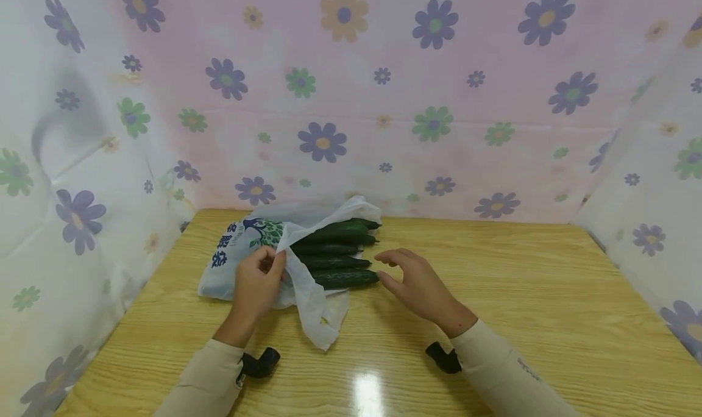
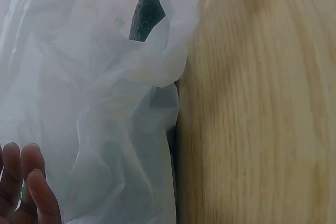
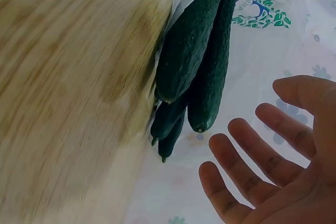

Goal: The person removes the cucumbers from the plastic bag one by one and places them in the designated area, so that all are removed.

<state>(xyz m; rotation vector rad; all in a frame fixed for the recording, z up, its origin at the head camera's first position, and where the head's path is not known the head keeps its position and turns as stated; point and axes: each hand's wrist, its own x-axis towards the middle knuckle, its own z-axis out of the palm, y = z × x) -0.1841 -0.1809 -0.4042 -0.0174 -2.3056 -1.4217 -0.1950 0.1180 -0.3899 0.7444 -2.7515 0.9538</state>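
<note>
A white plastic bag [image 1: 219,277] with a printed green tree and dark blue lettering lies on its side on the table. Several dark green cucumbers [image 1: 347,277] stick out of its mouth, tips pointing right. My left hand [image 1: 255,283] pinches the bag's edge between thumb and forefinger at the upper layer of the mouth. Just right of the cucumber tips is my right hand [image 1: 414,283], fingers spread and holding nothing. In the right wrist view the cucumbers [image 3: 191,51] hang out of the bag beside those fingers. The left wrist view has one cucumber tip [image 2: 147,17] showing past the film.
Under everything is a wood-grain table [image 1: 521,283]. A flower-patterned cloth [image 1: 384,100] stands behind it and along both sides. The bag's loose handle [image 1: 318,319] trails toward the table's front. Black curved pieces [image 1: 262,363] are on both wrists.
</note>
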